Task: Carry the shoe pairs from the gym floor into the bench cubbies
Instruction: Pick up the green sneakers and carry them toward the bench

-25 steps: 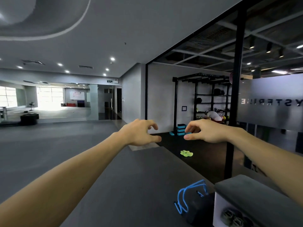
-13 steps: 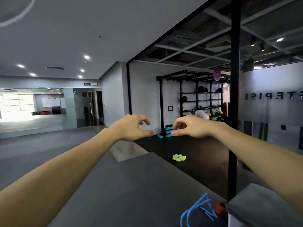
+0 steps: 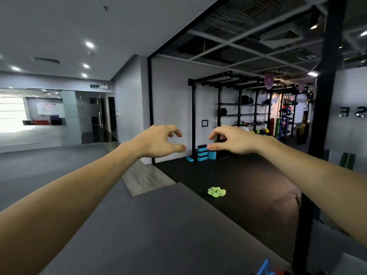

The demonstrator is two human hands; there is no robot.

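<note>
Matt black floor mat (image 3: pixel 248 187), glossy glass partition (image 3: pixel 349 124), black metal rack (image 3: pixel 234 96), wood-look floor strip (image 3: pixel 147 179).

Blue-strapped thing (image 3: pixel 265 269) cut by the bottom edge — lime shoe pair (image 3: pixel 216 192) too small to tell apart

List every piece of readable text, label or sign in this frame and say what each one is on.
"S E", mirrored letters cut off at the frame edge: on the frosted glass panel.
Green sign below the ceiling: lettering too small to read.
Whiteboard on the far wall: markings too blurred to read.
Small framed notice on the white wall: unreadable.
</note>
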